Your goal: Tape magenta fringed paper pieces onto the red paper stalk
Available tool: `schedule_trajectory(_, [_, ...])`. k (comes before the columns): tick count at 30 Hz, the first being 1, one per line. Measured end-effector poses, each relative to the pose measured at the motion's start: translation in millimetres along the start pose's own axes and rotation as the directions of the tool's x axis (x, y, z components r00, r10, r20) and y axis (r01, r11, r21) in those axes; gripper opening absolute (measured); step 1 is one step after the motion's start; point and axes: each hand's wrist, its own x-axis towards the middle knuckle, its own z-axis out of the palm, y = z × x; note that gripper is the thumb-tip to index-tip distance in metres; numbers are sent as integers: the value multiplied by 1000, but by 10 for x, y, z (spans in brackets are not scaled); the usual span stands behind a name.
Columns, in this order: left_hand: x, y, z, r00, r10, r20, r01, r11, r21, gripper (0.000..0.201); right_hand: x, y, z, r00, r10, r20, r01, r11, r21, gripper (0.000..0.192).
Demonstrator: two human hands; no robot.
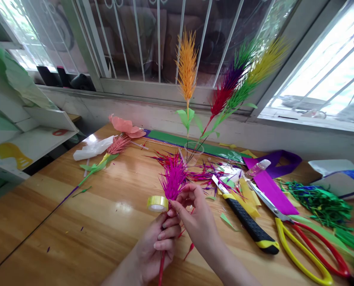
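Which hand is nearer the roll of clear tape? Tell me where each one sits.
Left. The left hand grips the magenta spike's stem just below the tape roll. The right hand sits further to the roll's right, its fingers touching the spike's base.

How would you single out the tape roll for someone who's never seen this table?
On the wooden table, look just left of the magenta paper spike that the hands hold. The tape roll lies there: a small clear-yellowish ring, the only round thing among the paper scraps.

Daylit barred windows (153,43) stand behind a glossy wooden table (75,222).
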Motion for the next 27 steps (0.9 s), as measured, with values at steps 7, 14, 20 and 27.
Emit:
schedule_trajectory(7, [3, -2, -18, 1000, 13, 7, -13, 999, 46, 10, -52, 26, 19, 985, -133, -114, 118, 984, -134, 32])
schedule_trajectory(14, [-3, 6, -34, 1000, 9, 13, -10, 999, 40, 9, -81, 67, 1, 955, -269, -126, 219, 924, -313, 21])
schedule_trajectory(20, [-9, -13, -1, 1000, 24, 15, -24, 1000, -2, 9, -59, 15, -36, 960, -274, -50, 247, 920, -304, 8])
schedule_trajectory(27, [32, 2, -51, 992, 119, -47, -109, 978, 177, 10, -40, -362, -200, 943, -267, 197, 306, 930, -202, 31])
